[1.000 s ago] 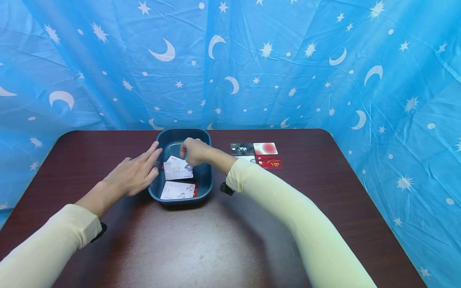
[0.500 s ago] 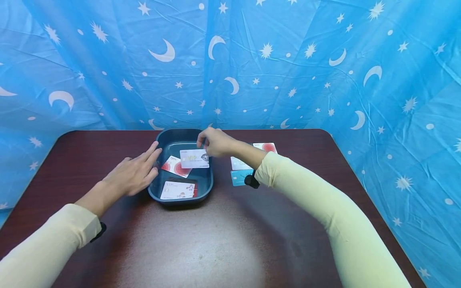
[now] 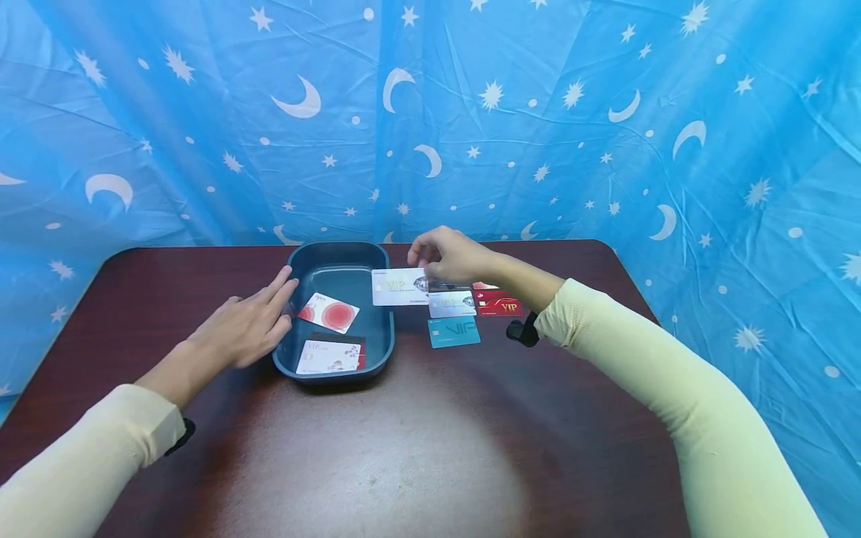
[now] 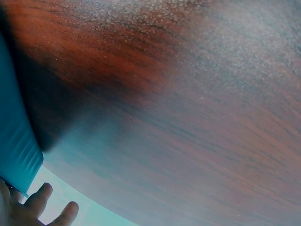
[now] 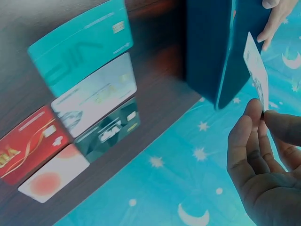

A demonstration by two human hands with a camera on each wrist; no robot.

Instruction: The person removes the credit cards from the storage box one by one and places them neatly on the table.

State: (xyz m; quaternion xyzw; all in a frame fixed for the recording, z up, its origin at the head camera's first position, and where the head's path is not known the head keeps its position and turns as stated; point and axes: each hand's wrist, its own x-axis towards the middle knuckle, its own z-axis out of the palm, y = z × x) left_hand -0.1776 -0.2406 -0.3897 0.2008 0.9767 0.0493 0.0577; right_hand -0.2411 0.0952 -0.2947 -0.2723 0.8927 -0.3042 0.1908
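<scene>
My right hand [image 3: 455,256] pinches a white VIP card [image 3: 400,287] by its right end, just right of the blue tray [image 3: 392,329]. In the right wrist view that hand [image 5: 268,165] holds the card [image 5: 257,70] edge-on between thumb and fingers, above the table. My left hand [image 3: 238,326] lies with fingers extended against the tray's left rim; its fingers also show beside the tray [image 4: 16,141] in the left wrist view. Inside the tray are a white card with a red circle [image 3: 331,313] and a white floral card [image 3: 327,357] overlapping darker and red ones.
Right of the tray, a teal card [image 3: 454,332], a white card [image 3: 453,304], a red VIP card [image 3: 499,303], a dark green card [image 5: 110,132] and a red-circle card [image 5: 47,181] lie together on the brown table [image 3: 350,456]. A blue star-patterned curtain [image 3: 430,112] hangs behind.
My right hand has lifted the white VIP card out of the tray and carried it rightward, uncovering the red-circle card beneath. My left hand has stayed at the rim.
</scene>
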